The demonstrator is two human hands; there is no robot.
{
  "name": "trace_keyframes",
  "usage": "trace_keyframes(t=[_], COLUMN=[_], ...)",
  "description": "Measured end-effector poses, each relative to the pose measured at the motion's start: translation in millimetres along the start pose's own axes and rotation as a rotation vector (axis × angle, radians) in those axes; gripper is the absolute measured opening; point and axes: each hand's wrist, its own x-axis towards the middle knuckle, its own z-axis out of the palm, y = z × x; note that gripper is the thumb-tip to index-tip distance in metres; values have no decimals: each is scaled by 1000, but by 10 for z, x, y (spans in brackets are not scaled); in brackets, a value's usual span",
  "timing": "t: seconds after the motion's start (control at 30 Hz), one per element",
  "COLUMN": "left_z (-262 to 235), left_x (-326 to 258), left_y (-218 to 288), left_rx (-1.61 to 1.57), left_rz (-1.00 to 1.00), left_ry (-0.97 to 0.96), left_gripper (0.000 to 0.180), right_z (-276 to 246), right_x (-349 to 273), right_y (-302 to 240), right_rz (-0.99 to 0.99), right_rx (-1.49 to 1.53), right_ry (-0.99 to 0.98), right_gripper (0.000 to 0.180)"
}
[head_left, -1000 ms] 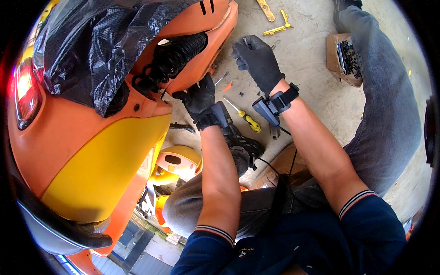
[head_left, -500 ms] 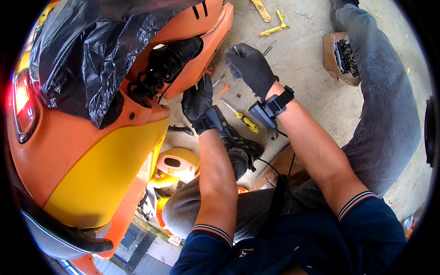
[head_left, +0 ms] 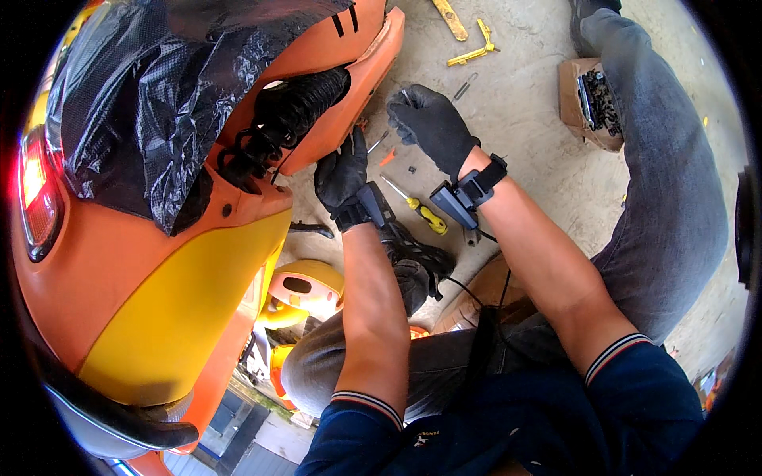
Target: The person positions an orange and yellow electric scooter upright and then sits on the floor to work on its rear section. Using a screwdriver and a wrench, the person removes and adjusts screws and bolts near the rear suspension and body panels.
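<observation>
My left hand (head_left: 341, 173), in a black glove, is at the lower edge of an orange body panel (head_left: 349, 117) of a scooter-like vehicle. Its fingertips are partly hidden there, so its grip cannot be told. To the right, my right hand (head_left: 432, 123), also gloved, is raised over the floor with its fingers curled closed. A tiny pale tip shows at its fingers; what it belongs to cannot be made out. Between the hands is a thin metal rod (head_left: 379, 142). A black coil-spring shock absorber (head_left: 298, 99) sits in the panel's opening. Black plastic sheeting (head_left: 159, 103) drapes over the bodywork.
A yellow-handled screwdriver (head_left: 429, 216) lies on the concrete floor near an orange scrap (head_left: 388, 156). Yellow metal parts (head_left: 475, 54) lie farther off. By my right leg stands a cardboard box (head_left: 573, 107) of small dark hardware. A lit red tail lamp (head_left: 36, 186) is at far left.
The view has shifted very slightly. My right hand has dropped a little, and my left hand stays at the panel edge.
</observation>
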Motion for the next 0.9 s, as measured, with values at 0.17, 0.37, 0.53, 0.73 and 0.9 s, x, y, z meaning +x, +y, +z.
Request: trace_keyframes(t=[0.17, 0.37, 0.53, 0.73, 0.9], left_z=[-65, -35, -44, -122, -143], left_x=[27, -2, 15, -22, 20], left_y=[32, -25, -81, -79, -54], left_rx=[122, 114, 51, 173, 175], left_rz=[53, 73, 88, 114, 155], left_ry=[-9, -104, -80, -109, -77], left_gripper=[43, 66, 77, 79, 79], right_z=[-19, 18, -43, -182, -258], right_x=[13, -36, 126, 484, 596], right_y=[34, -118, -357, -535, -606], right_rz=[-40, -38, -159, -346, -344], right_rx=[-33, 49, 142, -178, -300], right_ry=[9, 21, 78, 120, 69], right_gripper=[18, 19, 21, 30, 24])
